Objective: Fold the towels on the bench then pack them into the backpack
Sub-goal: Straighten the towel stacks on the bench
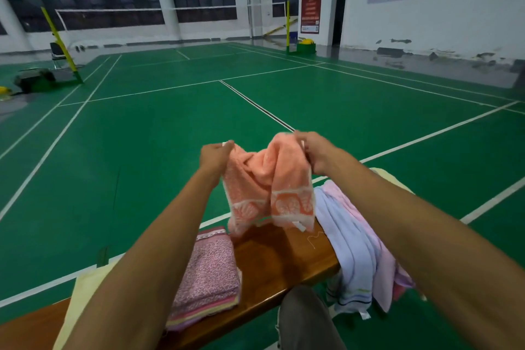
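I hold an orange towel up in the air over the wooden bench. My left hand pinches its top left corner and my right hand grips its top right corner. The towel sags in the middle and hangs doubled, its patterned hem just above the bench. A folded pink patterned towel lies on the bench to the left. A pale blue towel and a pink towel are draped unfolded over the bench to the right. No backpack is in view.
A pale yellow cloth lies on the bench at the far left, under my left arm. My knee shows below the bench's front edge. Green badminton court floor stretches beyond, with net posts and a chair far off.
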